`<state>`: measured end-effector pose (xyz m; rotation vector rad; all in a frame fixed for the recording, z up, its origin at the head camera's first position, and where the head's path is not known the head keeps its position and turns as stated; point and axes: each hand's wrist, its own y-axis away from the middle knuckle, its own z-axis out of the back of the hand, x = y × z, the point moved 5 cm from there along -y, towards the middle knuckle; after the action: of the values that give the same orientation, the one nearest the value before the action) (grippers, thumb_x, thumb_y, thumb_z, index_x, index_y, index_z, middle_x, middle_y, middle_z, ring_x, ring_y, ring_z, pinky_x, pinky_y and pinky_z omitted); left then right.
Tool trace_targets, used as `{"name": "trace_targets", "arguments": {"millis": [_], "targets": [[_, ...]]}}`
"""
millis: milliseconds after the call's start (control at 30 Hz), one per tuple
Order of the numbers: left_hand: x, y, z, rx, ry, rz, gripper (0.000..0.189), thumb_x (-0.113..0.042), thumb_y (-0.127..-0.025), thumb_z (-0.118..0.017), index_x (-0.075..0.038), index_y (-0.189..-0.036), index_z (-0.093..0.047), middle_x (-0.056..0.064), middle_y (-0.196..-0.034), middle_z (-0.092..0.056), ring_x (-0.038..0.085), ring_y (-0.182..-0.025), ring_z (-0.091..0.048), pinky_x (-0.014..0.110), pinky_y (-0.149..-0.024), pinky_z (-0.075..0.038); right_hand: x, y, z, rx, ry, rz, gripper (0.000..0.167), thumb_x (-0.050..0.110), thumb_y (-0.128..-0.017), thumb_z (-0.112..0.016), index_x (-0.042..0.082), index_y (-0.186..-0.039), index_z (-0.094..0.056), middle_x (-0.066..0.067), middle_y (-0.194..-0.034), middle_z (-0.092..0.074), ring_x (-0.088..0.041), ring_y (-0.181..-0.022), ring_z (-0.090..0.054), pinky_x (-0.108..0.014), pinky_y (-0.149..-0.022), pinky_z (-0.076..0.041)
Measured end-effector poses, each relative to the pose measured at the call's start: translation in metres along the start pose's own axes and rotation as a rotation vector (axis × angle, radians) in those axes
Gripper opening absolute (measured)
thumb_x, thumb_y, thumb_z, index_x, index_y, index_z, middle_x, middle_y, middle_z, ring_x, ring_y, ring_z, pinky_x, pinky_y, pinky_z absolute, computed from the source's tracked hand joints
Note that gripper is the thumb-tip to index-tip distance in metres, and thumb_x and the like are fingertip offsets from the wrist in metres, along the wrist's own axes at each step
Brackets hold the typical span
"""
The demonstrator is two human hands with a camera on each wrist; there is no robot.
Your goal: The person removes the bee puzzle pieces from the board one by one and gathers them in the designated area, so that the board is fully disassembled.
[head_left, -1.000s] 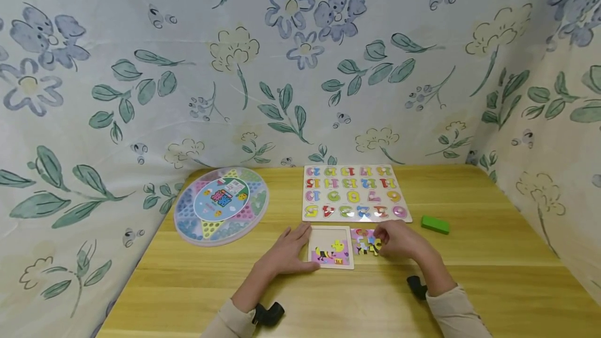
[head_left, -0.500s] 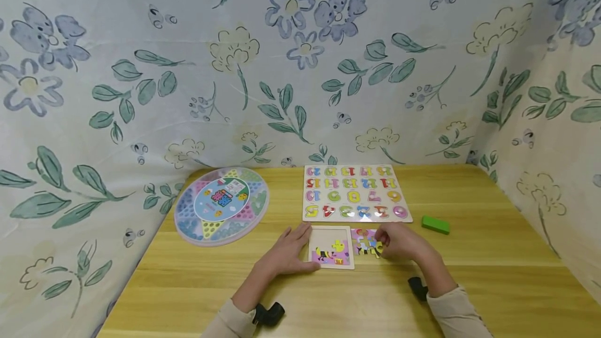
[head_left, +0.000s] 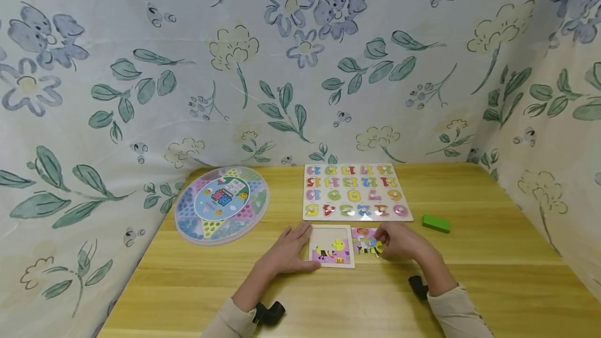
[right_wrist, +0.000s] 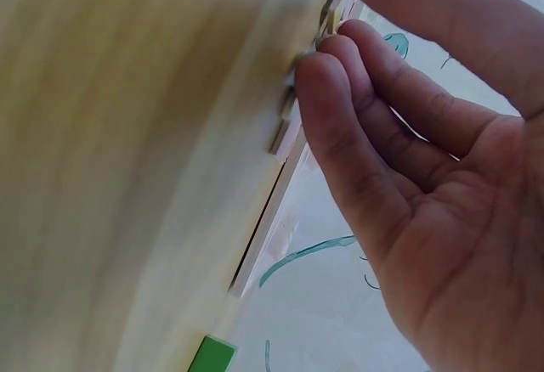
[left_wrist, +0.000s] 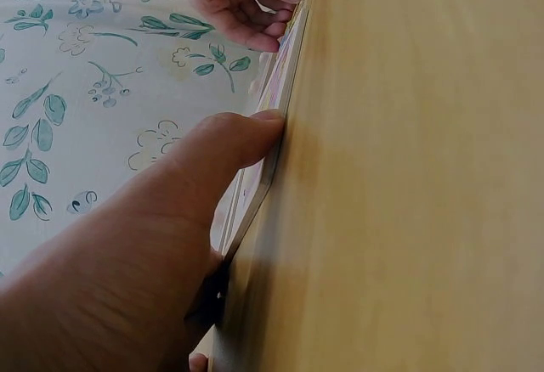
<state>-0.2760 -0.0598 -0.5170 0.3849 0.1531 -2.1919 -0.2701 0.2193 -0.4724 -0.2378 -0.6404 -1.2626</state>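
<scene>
A shallow wooden puzzle tray (head_left: 331,228) with a partly filled pink and yellow picture lies on the table. My left hand (head_left: 287,253) spreads along its left side, fingers fairly straight, the thumb pressing its near edge, also seen in the left wrist view. Several joined jigsaw pieces (head_left: 362,241) lie just right of the tray. At their right edge my right hand (head_left: 402,240) holds curled fingers and thumb about the pieces. In the right wrist view the fingertips (right_wrist: 323,75) touch the pieces' raised edges; the exact piece between them is partly hidden.
A number puzzle board (head_left: 342,189) lies behind the tray, close to it. A round Chinese checkers board (head_left: 222,206) is at the back left. A green block (head_left: 435,223) sits right of the right hand. Patterned cloth (head_left: 281,93) hangs behind the table (head_left: 357,301).
The jigsaw pieces beside the right fingers have shifted very slightly. Both hands keep nearly the same place, and the tray stays put.
</scene>
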Motion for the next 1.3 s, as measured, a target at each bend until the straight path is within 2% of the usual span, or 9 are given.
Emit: {"name": "trace_targets", "arguments": {"millis": [400, 867, 1033, 1300], "targets": [[0.0, 0.0, 0.002, -0.001, 0.005, -0.004, 0.101, -0.069, -0.084, -0.055, -0.007, -0.156, -0.021, 0.004, -0.165, -0.017, 0.019, -0.152, -0.016, 0.048, -0.123, -0.017, 0.003, -0.002, 0.002, -0.005, 0.009, 0.023, 0.033, -0.002, -0.067, -0.08, 0.0, -0.097, -0.067, -0.004, -0.086, -0.062, -0.015, -0.078, -0.053, -0.025, -0.067, -0.047], [0.0, 0.001, 0.0, 0.004, 0.007, 0.002, 0.102, -0.07, -0.083, -0.056, -0.008, -0.156, -0.022, 0.004, -0.164, -0.018, 0.018, -0.152, -0.016, 0.048, -0.123, -0.016, 0.0, -0.002, 0.0, -0.001, 0.008, 0.004, 0.034, 0.002, -0.067, -0.083, 0.001, -0.096, -0.067, -0.003, -0.085, -0.061, -0.015, -0.077, -0.053, -0.027, -0.069, -0.048], [0.0, 0.0, 0.001, 0.002, 0.003, 0.003, 0.102, -0.07, -0.083, -0.055, -0.008, -0.156, -0.021, 0.004, -0.165, -0.017, 0.018, -0.152, -0.016, 0.048, -0.123, -0.016, 0.006, -0.003, 0.001, -0.008, 0.026, -0.009, 0.032, 0.002, -0.068, -0.081, 0.003, -0.097, -0.067, -0.003, -0.084, -0.06, -0.015, -0.077, -0.052, -0.029, -0.07, -0.047], [0.0, 0.001, 0.0, -0.005, 0.01, -0.001, 0.101, -0.069, -0.082, -0.056, -0.007, -0.155, -0.023, 0.004, -0.164, -0.018, 0.018, -0.152, -0.016, 0.048, -0.123, -0.016, 0.02, -0.009, -0.004, -0.008, 0.02, 0.063, 0.031, 0.003, -0.069, -0.083, 0.001, -0.095, -0.066, -0.003, -0.082, -0.061, -0.015, -0.076, -0.053, -0.025, -0.066, -0.047]]}}
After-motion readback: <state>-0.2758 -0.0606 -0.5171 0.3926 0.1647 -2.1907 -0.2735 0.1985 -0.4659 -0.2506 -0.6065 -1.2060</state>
